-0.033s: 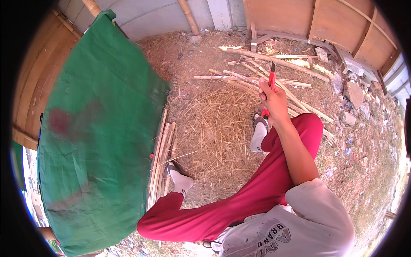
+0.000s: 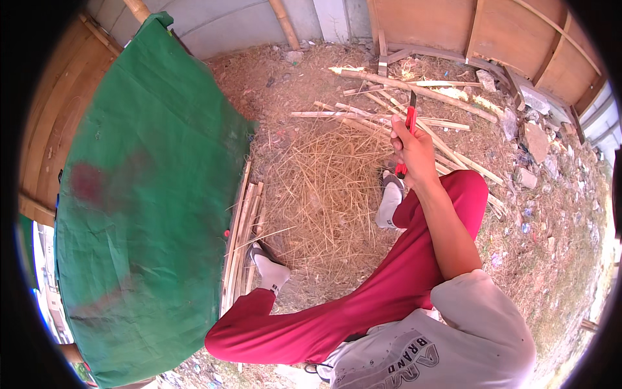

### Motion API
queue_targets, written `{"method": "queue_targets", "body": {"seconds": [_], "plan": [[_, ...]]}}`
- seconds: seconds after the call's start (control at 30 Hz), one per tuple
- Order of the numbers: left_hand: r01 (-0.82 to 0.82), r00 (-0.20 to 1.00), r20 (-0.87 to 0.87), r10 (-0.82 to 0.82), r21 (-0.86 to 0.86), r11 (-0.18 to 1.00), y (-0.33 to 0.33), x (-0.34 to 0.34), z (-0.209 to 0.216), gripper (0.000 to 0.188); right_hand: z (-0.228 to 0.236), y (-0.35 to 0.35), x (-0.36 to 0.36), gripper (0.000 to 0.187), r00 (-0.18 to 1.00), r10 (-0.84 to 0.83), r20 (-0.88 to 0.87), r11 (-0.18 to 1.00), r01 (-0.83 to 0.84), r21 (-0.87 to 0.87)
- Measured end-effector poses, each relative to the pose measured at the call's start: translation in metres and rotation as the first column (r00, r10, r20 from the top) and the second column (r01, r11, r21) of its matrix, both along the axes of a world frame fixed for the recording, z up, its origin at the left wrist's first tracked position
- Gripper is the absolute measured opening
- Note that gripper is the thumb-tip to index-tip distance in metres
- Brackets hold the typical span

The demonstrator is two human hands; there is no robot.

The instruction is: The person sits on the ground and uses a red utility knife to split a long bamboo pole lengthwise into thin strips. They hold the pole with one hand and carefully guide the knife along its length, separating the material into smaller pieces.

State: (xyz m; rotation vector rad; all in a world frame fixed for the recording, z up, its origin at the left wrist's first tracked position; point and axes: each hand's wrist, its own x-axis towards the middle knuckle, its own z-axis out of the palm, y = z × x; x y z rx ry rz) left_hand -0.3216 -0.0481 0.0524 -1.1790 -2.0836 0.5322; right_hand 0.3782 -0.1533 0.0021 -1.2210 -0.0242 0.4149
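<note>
In my right hand is a red utility knife, its dark blade pointing up and away from me. The fingers are wrapped round the handle, above my raised right knee. Below and left of that hand, a heap of thin straw-coloured shavings lies on the ground between my feet. Several split bamboo strips are scattered beyond and to the right of the hand. My left hand does not show in the picture.
A large green sheet stands close on my left, with a stack of bamboo strips along its edge. A long bamboo pole lies farther off. Stones and litter cover the right side, below wooden panels.
</note>
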Motion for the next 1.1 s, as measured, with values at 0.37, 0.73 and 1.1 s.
{"method": "queue_targets", "body": {"seconds": [0.37, 0.73, 1.1], "plan": [[0.951, 0.162, 0.791, -0.590, 0.036, 0.308, 0.060, 0.350, -0.059, 0.016, 0.010, 0.010, 0.000, 0.035, 0.993, 0.084, -0.079, 0.993, -0.077, 0.086], [0.962, 0.195, 0.838, -0.509, -0.063, 0.265, 0.082, 0.410, -0.094, 0.016, 0.011, 0.000, 0.008, 0.035, 0.992, 0.019, -0.121, 0.994, -0.006, 0.109], [0.958, 0.193, 0.844, -0.500, -0.052, 0.282, 0.091, 0.403, -0.092, 0.015, 0.002, 0.006, 0.007, 0.034, 0.992, 0.047, -0.119, 0.996, -0.038, 0.076]]}}
